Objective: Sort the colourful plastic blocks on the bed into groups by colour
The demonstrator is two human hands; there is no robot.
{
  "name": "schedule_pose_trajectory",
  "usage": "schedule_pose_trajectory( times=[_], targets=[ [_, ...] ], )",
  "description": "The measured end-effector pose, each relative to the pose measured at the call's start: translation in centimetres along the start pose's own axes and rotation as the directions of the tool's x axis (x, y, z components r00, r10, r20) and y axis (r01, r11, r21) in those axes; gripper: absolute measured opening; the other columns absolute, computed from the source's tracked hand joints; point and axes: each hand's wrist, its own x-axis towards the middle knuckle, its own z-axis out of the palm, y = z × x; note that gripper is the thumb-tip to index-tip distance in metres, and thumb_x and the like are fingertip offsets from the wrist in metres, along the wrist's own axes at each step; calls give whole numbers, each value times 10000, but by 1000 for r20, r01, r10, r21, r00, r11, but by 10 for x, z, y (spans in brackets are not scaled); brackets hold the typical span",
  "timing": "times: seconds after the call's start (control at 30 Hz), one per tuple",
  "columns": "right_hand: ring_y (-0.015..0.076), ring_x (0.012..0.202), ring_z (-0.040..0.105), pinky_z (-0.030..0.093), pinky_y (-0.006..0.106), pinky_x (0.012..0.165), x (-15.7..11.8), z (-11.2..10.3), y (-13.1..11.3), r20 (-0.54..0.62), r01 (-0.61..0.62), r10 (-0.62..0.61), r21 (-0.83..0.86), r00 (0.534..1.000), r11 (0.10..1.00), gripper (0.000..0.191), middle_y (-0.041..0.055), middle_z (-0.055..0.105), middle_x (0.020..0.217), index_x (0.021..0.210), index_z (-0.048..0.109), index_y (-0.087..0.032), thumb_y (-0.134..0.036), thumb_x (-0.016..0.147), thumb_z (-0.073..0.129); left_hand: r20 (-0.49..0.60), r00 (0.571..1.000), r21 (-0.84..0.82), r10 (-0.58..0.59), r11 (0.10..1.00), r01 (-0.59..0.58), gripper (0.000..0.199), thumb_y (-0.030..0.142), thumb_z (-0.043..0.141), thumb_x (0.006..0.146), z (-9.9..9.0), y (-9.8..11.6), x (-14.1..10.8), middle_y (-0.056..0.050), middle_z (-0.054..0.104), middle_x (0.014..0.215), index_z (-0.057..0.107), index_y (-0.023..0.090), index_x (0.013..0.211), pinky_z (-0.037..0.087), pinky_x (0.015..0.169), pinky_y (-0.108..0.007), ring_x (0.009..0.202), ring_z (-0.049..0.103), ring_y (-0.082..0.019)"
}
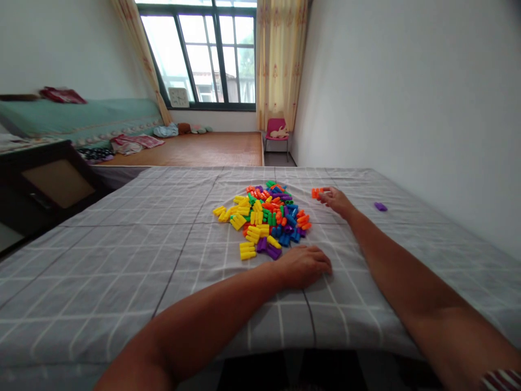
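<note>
A heap of plastic toy blocks in yellow, orange, green, blue and purple lies on the grey checked cloth. Each block looks like a few short tubes joined side by side. My right hand is beyond and to the right of the heap, its fingertips closed on an orange toy block. Palm down on the cloth, my left hand rests just in front of the heap with nothing visible in it. Its fingers point right and lie fairly flat; the palm side is hidden.
One purple block lies alone at the right, near the white wall. Beyond the cloth are a mat-covered bed and a pink chair with a soft toy. A dark cabinet stands at the left.
</note>
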Motion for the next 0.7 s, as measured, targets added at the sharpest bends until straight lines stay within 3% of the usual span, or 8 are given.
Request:
schedule_pose_trajectory(
  times=[0.1,0.27,0.4,0.5,0.6,0.7],
  targets=[
    [164,718,647,499,276,646,5,-27,21,-84,-100,86,-189,993,977,399,111,723,882,1128,586,-139,-414,839,565,4,1000,1,1,1000,-1,239,145,533,868,-2,0,1,-33,657,1156,641,218,1068,435,843,-273,1056,564,-168],
    [218,859,660,482,299,745,6,-44,33,-151,-105,17,-602,988,791,335,95,725,913,968,702,-191,-439,871,499,20,1000,-6,-13,1000,13,250,142,540,867,-2,1,1,-40,655,1164,638,216,1085,424,873,-267,1074,560,-168],
    [222,916,649,478,320,812,4,-43,31,-156,-66,-50,-659,986,749,382,121,693,1083,1075,683,-169,-415,900,450,20,1000,-18,-9,1000,9,259,135,531,866,-2,0,1,-30,655,1171,636,212,1089,420,890,-271,1067,558,-168],
    [209,920,644,475,327,861,2,-38,32,-61,53,-121,-653,991,755,450,118,661,1175,1206,624,-169,-434,852,539,11,1000,-20,-10,1000,10,267,127,519,865,-2,0,1,-31,657,1166,640,210,1088,424,887,-272,1072,555,-169],
    [219,914,637,476,333,857,0,-32,28,68,145,-134,-667,989,731,426,109,683,1101,1126,664,-174,-442,800,605,13,1000,-12,-4,1000,4,265,131,516,872,-2,1,0,-38,655,1167,640,211,1092,426,890,-272,1073,554,-168],
    [194,810,640,496,298,738,-4,-27,14,211,170,-53,-584,976,793,410,72,699,1024,1025,686,-201,-496,741,662,12,1000,-6,-5,1000,5,260,139,520,877,-1,1,0,-36,653,1167,635,215,1097,426,896,-274,1073,554,-168]
  ],
)
